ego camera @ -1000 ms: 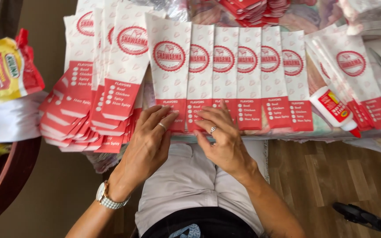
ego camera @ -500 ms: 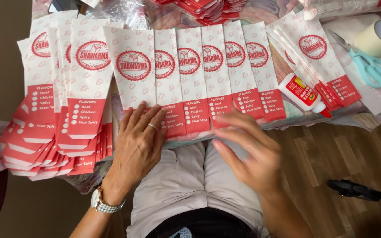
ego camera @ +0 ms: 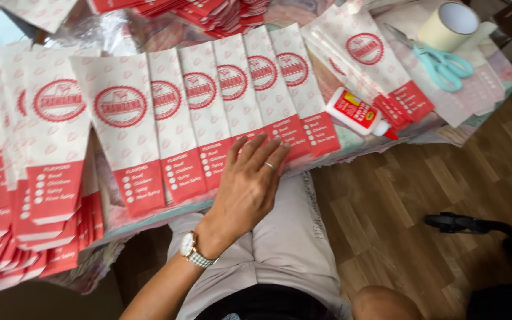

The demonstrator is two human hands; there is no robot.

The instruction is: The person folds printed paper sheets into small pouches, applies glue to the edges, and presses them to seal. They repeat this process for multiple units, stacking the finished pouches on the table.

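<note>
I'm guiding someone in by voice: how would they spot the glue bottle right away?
Start at the fanned row of red-and-white paper bags along the table edge. Just past its right end lies the glue bottle, on its side, red tip toward the floor. It is the only small white bottle there; the scissors and tape roll lie farther back.

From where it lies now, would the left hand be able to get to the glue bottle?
Probably yes. The left hand rests flat on the lower ends of the fanned paper bags, and the glue bottle lies just to its right on the same table edge, with nothing standing between them.
</note>
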